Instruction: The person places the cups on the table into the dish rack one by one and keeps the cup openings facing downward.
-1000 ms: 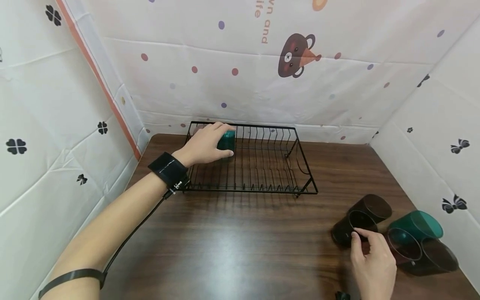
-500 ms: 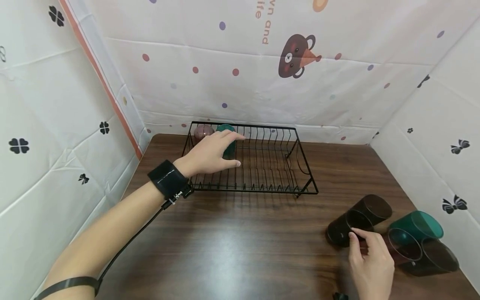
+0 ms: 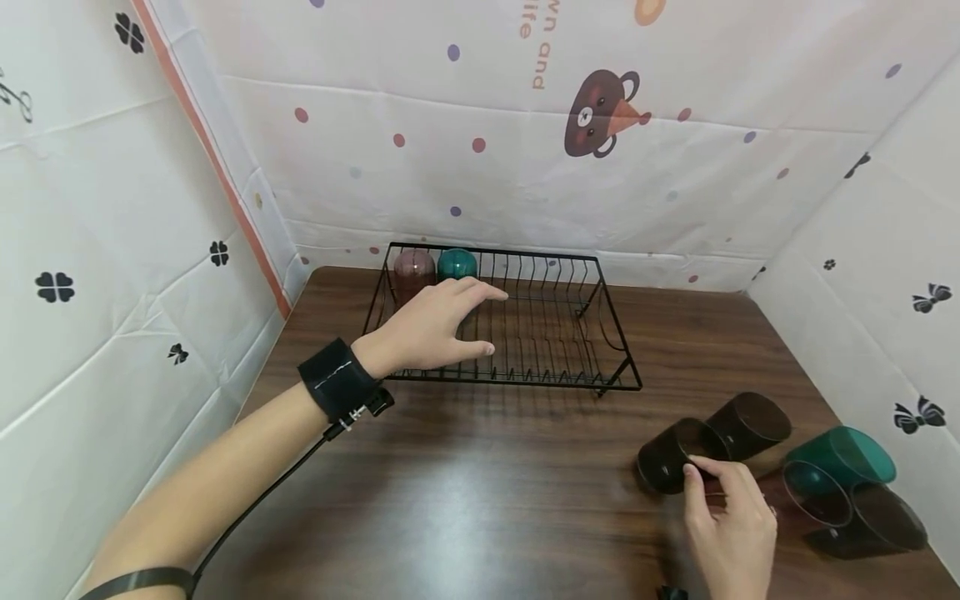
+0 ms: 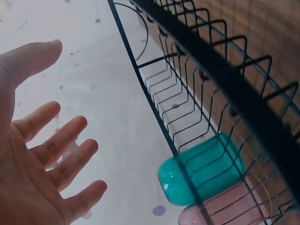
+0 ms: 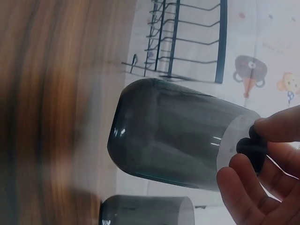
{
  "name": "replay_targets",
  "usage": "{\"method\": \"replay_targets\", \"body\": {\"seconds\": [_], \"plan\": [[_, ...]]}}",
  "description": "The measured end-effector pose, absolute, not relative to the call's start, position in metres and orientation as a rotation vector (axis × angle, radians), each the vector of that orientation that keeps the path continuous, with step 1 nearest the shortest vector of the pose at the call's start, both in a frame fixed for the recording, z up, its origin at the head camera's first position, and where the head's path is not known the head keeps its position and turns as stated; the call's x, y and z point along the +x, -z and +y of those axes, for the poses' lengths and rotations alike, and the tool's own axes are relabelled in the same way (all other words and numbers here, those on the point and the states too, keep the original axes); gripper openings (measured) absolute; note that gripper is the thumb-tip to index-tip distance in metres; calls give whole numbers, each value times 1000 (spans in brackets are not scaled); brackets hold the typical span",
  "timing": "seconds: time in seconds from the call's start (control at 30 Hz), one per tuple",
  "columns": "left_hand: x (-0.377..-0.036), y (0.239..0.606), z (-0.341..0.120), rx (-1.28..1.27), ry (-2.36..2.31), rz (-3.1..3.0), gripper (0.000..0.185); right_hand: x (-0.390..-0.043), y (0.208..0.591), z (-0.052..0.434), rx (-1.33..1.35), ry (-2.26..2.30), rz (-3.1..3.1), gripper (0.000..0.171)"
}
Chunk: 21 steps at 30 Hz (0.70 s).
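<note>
Fingers [image 3: 693,482] of right hand [image 3: 731,533] pinch rim of dark smoky cup [image 3: 666,463], lying on its side on worktop [image 3: 480,492] at 4 o'clock, mouth toward person. Second dark cup [image 3: 750,423] just behind; teal cup [image 3: 840,458] and another dark one [image 3: 870,525] further right. Cup looks light, thin, stiff plastic, smooth and likely slippery; rim pinch seems best hold. Left hand [image 3: 435,329] spread, released, over wire rack [image 3: 607,333] at 12 o'clock, holding nothing; pink cup [image 3: 414,268] and small teal cup [image 3: 457,264] upturned in rack.
</note>
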<state>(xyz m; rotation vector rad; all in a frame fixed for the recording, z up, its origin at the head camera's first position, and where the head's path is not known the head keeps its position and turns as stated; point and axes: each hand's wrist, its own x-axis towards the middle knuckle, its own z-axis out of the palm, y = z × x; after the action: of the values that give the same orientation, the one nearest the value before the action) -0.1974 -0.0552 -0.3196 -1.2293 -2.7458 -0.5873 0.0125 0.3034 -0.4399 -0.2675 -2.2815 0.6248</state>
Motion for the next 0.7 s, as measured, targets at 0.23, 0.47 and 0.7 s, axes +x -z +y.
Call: {"method": "replay_targets", "body": {"seconds": [0.23,0.47,0.7], "plan": [[-185,327,-56,-1255,602,-2732,67,7,442,292,-201,-671,-2292,12],[-167,337,-53,-1276,642,-2717,67,0,444,281,-84,-719,-2294,15],[-147,346,-42,-1378,657,-2684,68,-3,444,268,22,-778,-2302,16]]}}
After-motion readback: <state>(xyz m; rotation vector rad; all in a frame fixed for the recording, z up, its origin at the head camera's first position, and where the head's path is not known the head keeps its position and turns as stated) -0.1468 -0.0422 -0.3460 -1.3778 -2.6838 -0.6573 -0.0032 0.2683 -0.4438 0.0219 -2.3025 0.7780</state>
